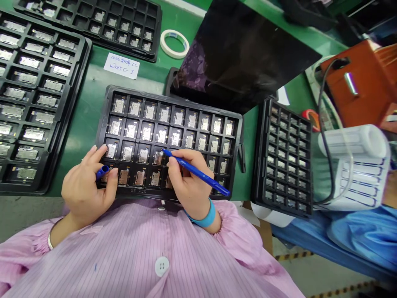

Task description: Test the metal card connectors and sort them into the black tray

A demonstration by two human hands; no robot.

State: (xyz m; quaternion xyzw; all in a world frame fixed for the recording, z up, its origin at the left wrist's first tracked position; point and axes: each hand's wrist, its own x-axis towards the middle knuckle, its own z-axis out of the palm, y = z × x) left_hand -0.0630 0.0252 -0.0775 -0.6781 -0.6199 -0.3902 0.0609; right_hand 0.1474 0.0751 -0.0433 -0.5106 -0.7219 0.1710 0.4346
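Observation:
A black compartment tray lies in front of me, filled with several small metal parts. My right hand is closed around a blue pen, whose tip rests at a part in the tray's third row. My left hand rests on the tray's near left corner, fingers curled around the blue pen cap. A blue wristband circles my right wrist.
More black trays of parts lie at the left, far back and right. A tape roll, a handwritten white label and a dark sheet sit behind. A white device with cable stands at right.

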